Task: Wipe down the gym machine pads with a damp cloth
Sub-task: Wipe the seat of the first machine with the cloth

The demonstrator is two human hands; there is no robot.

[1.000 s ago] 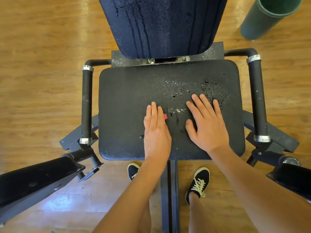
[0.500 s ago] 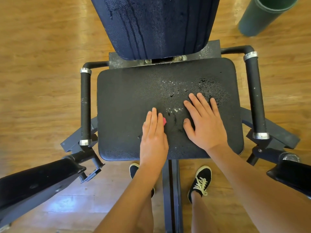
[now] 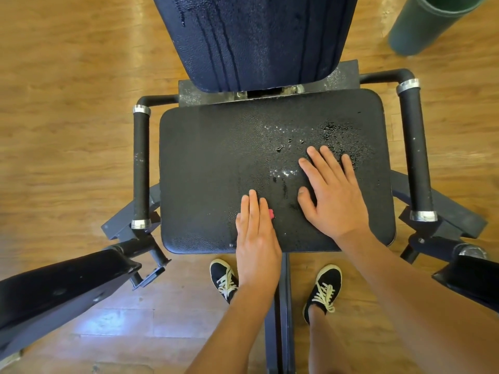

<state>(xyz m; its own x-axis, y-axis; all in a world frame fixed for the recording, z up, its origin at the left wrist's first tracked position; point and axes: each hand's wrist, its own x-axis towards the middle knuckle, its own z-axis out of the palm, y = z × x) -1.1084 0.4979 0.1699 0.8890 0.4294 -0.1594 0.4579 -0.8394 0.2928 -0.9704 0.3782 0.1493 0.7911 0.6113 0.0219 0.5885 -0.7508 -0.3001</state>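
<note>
Seat pad (image 3: 216,157) of a gym machine, seen from above, with a foam-covered handle (image 3: 141,168) flanking its left edge. Left of centre, the left hand (image 3: 256,238) is lying flat, fingers straight and pressed together, and is covering a small pink cloth (image 3: 270,214). Only a corner of the cloth is showing beside the fingers. The flat palm is probably spreading pressure for a wiping stroke. The right hand (image 3: 332,195) is resting on the pad with fingers spread, apparently bracing. Water droplets (image 3: 337,136) are beading just beyond its fingertips, so that patch is awaiting the cloth.
</note>
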